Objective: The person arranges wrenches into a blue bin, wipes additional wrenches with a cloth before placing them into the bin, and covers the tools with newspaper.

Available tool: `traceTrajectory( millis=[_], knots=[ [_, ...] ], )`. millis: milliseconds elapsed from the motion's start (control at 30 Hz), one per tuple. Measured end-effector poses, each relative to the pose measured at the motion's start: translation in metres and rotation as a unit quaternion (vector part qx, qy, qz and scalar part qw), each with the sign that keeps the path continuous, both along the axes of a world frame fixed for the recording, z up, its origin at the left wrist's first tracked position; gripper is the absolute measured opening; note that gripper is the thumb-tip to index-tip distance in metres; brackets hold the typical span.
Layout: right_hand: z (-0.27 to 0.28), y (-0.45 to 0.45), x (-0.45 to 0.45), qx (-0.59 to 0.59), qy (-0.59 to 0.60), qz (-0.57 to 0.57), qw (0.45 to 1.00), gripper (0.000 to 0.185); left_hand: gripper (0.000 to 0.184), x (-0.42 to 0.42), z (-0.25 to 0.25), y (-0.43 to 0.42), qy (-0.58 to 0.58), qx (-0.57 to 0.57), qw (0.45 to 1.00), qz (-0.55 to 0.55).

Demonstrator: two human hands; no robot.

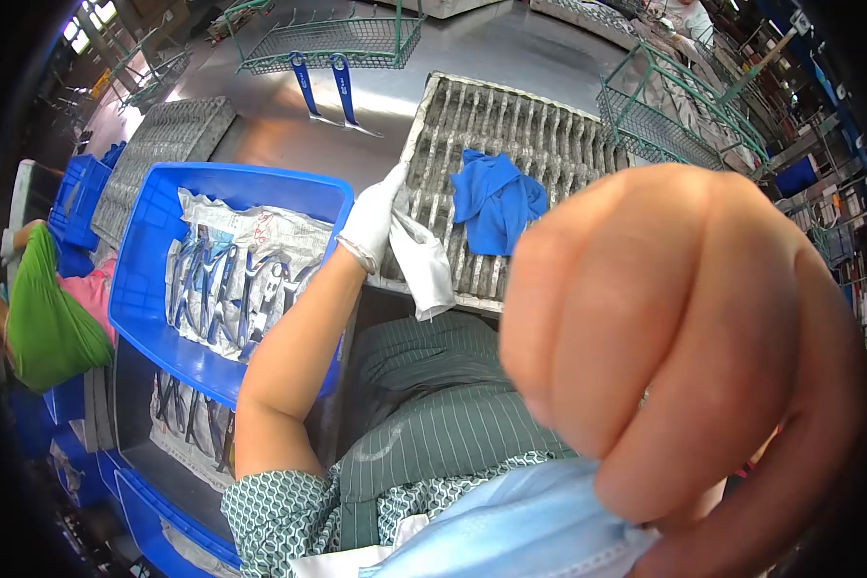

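The person's left hand [371, 226], itself gloved in white, is at the near-left edge of a ribbed rack [559, 120], and from it droops what looks like a second white glove [424, 270]. The left fingertips are largely hidden, yet the fabric hangs with no other visible support, so they are probably closed on its upper end. That hold, by one end only, seems to explain why the rest falls limp: its long axis slants from the hand at the upper left down to the lower right, the free end pointing toward the person's lap. The bare right hand [684, 318] looms close to the lens, fingers curled tightly into a fist, beside the pale blue face mask [530, 520]; whether it pinches anything cannot be told. Being so near the face, it may be attending to the mask, though that is only a judgement. A crumpled blue cloth [496, 197] lies on the rack, perhaps left there to be within easy reach. To the left, a blue bin [279, 190] holds blue-handled tools [222, 289] on newspaper [270, 231], which presumably lines it to spare the tools from scratches.
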State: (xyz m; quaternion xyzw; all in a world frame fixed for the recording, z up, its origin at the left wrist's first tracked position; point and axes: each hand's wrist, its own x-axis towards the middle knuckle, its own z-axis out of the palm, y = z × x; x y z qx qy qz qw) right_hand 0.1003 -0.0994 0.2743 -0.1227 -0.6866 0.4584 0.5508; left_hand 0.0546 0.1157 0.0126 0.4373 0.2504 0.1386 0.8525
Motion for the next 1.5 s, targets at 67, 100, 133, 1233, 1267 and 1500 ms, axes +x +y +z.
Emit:
traceTrajectory(
  millis=[67, 100, 133, 1233, 1267, 1500],
  knots=[
    [0.003, -0.004, 0.001, -0.001, 0.0, -0.003, 1.0, 0.013, 0.032, 0.0, -0.002, 0.002, 0.0, 0.008, 1.0, -0.013],
    [0.003, -0.006, 0.002, -0.002, -0.002, -0.007, 1.0, 0.013, 0.03, 0.002, -0.008, 0.005, 0.003, 0.005, 1.0, -0.02],
    [0.004, -0.008, 0.001, -0.002, -0.004, -0.01, 1.0, 0.013, 0.029, 0.004, -0.014, 0.01, 0.007, 0.003, 1.0, -0.028],
    [-0.045, 0.014, -0.046, 0.046, 0.171, -0.025, 0.984, 0.015, 0.025, -0.007, 0.019, -0.007, 0.012, -0.04, 0.999, 0.006],
    [-0.046, 0.015, -0.047, 0.047, 0.173, -0.026, 0.983, 0.016, 0.025, -0.007, 0.01, -0.003, 0.01, -0.034, 0.999, 0.001],
    [-0.049, 0.015, -0.053, 0.053, 0.185, -0.022, 0.981, 0.017, 0.026, -0.007, 0.008, 0.0, 0.007, 0.016, 1.0, 0.005]
  ],
)
